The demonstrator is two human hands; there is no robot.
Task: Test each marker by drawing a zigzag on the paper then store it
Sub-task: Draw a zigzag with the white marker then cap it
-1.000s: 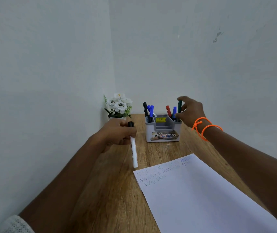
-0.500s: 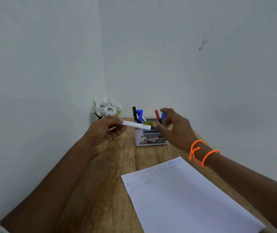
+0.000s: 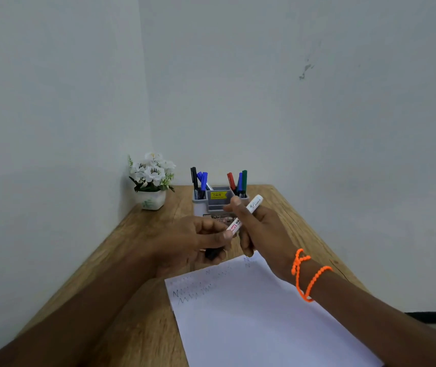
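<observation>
Pale walls meeting in a corner behind a wooden desk (image 3: pixel 142 308). Sitting at the far edge: a small pot of white flowers (image 3: pixel 152 178) on the left, a grey desk organiser (image 3: pixel 218 198) just beside it toward the middle. Standing upright in the organiser's left pocket: black and blue markers (image 3: pixel 198 181); in its right pocket: red, blue and green ones (image 3: pixel 238 181). Showing on the organiser's middle section: a yellow price sticker, print too small to read. Lying near: a white sheet of paper (image 3: pixel 259 319), faint zigzag lines crowding its far corner.

Hovering over the desk between paper and organiser: both hands, blocking the organiser's lower front. Gripping the white marker (image 3: pixel 248 211) round its barrel: right hand (image 3: pixel 261 234), fingers curled, barrel tilting up and away. Pinching the marker's near end, where a black cap seems to be sitting: left hand (image 3: pixel 198 242). Reading on the barrel: a red-and-white label, lettering blurred. Circling the right wrist: two orange bead bracelets (image 3: pixel 306 274).
</observation>
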